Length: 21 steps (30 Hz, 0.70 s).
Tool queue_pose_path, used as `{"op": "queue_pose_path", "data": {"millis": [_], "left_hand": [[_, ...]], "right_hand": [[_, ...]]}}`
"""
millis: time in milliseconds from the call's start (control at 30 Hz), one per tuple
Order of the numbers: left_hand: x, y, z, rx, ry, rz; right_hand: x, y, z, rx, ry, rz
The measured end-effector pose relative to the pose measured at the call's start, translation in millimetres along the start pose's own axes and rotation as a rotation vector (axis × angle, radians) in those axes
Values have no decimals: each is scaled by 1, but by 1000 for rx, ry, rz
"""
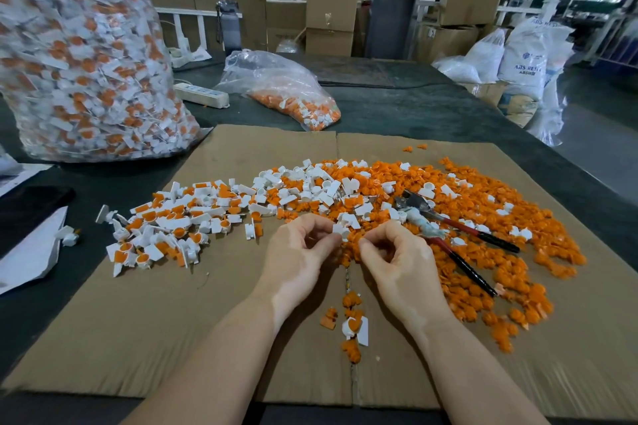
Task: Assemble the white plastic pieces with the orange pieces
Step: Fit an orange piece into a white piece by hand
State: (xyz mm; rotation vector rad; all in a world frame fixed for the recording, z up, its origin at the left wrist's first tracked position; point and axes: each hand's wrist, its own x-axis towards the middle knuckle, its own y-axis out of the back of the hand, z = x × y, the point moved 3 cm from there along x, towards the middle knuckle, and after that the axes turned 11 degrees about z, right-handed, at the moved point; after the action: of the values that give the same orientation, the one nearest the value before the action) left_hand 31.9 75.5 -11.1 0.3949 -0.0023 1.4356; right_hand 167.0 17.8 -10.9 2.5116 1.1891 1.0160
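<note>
Closest to me there's a little trail of orange bits and one assembled white-and-orange piece [355, 328] lying on the seam of the cardboard sheet [145, 321]. Just past that are my two hands. My left hand [299, 254] has its fingers curled in, pinching a white plastic piece [340, 230] at the fingertips. My right hand [397, 254] is curled up too, fingertips right beside that white piece, but I can't tell if it's actually holding anything.

To the right, red-handled pliers [459, 233] lie on the big orange pile [490, 245]. The loose white pieces [310, 185] sit behind my hands, and finished ones [172, 221] are spread to the left.

Further back: a small clear bag of orange parts [286, 93], a white power strip [202, 93], and a huge bag of finished pieces [83, 52] on the left.
</note>
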Motion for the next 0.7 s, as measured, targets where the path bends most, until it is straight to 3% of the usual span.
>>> {"op": "queue_pose_path", "data": {"millis": [400, 567, 700], "left_hand": [[-9, -6, 7, 207, -185, -35], [-4, -1, 2, -105, 65, -38], [-4, 0, -1, -231, 166, -47]], "right_hand": [[-4, -1, -1, -165, 66, 18], [-2, 0, -5, 15, 41, 3], [-1, 5, -5, 94, 25, 52]]}}
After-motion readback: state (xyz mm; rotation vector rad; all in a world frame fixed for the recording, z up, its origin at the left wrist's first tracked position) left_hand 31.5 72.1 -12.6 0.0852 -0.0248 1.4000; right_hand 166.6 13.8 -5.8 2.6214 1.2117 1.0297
